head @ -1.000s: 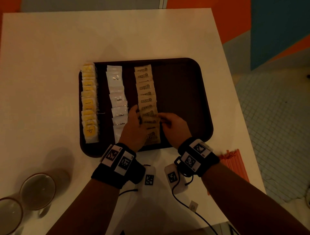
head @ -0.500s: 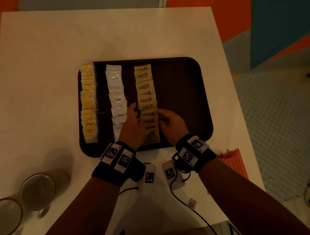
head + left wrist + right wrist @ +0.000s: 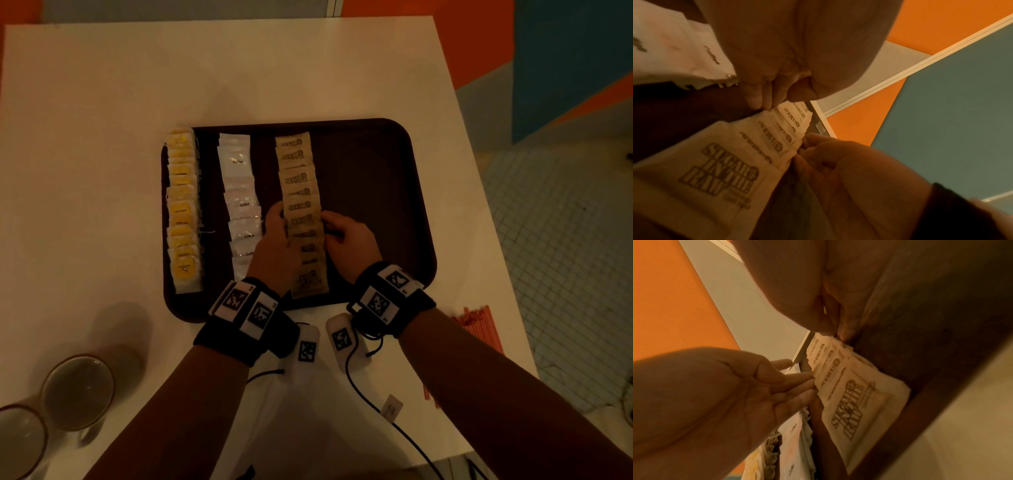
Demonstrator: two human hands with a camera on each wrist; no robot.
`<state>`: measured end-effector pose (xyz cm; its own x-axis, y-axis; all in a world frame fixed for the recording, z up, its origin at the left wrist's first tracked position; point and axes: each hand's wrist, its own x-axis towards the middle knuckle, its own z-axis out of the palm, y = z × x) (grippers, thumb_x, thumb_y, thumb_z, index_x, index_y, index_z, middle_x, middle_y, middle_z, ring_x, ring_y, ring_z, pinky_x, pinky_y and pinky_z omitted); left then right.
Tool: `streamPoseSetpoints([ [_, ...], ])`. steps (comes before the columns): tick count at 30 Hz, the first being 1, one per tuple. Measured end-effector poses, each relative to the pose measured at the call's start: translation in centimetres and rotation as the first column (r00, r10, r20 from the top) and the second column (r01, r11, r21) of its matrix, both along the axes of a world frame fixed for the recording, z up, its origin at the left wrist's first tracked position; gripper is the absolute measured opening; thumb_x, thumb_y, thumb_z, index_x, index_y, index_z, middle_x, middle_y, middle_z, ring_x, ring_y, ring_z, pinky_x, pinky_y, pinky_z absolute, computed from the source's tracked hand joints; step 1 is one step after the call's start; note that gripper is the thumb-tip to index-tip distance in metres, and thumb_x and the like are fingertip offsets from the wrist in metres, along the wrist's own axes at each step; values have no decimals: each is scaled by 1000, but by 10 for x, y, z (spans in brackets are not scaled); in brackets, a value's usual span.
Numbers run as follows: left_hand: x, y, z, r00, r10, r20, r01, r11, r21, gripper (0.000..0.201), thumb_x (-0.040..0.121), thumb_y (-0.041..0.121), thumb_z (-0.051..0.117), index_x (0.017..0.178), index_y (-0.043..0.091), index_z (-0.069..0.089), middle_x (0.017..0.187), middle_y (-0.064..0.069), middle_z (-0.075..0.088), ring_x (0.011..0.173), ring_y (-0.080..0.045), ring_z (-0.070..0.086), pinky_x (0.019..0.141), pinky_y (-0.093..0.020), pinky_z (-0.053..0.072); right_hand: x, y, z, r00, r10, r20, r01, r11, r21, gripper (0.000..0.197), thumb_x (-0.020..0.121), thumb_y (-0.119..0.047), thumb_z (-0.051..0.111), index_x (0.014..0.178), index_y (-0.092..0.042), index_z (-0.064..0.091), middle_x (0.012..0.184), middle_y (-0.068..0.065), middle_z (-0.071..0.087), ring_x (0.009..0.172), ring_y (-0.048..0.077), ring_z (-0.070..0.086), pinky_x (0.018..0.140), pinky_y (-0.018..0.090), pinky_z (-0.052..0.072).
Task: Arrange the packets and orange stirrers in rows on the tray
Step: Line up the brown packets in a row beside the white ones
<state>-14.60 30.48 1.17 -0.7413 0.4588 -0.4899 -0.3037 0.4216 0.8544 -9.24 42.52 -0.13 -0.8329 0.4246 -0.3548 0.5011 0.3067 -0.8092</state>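
A dark brown tray (image 3: 370, 192) holds three rows: yellow packets (image 3: 181, 205) at its left edge, white coffee packets (image 3: 241, 198), and overlapping brown sugar packets (image 3: 301, 205). My left hand (image 3: 279, 221) lies with straight fingers (image 3: 797, 382) touching the left edge of the brown row (image 3: 855, 402). My right hand (image 3: 327, 222) is on the row's right edge, fingers bent, its thumb and fingertips (image 3: 803, 146) pinching the serrated edge of a brown packet (image 3: 725, 162). Orange stirrers (image 3: 479, 325) lie on the table right of the tray, partly hidden by my right forearm.
The tray sits on a white table (image 3: 102, 137), whose right edge drops to a tiled floor (image 3: 565, 240). Two cups (image 3: 78, 390) stand at the front left. Two small tagged white devices (image 3: 306, 346) with a black cable (image 3: 394, 421) lie between my wrists.
Both hands have slid up along the brown row, away from me. The right hand, which was over a packet near the row's lower part, now sits at the row's right edge.
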Motion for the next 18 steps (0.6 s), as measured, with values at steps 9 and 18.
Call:
streamPoseSetpoints([
  [9,29,-12,15,996,-3,91,7,999,-41,59,91,-6,32,141,21,17,124,3,44,119,-18,46,98,-43,45,36,5,-4,984,6,181,-20,997,76,31,88,-7,51,117,-15,57,122,5,54,104,12,54,83,16,39],
  [18,40,-13,16,990,51,133,-47,998,-28,59,93,-4,33,144,20,12,120,6,36,113,-7,38,93,-27,40,57,-9,-7,981,-38,188,31,999,38,16,83,-5,60,97,-13,60,107,3,59,83,7,55,65,9,44],
])
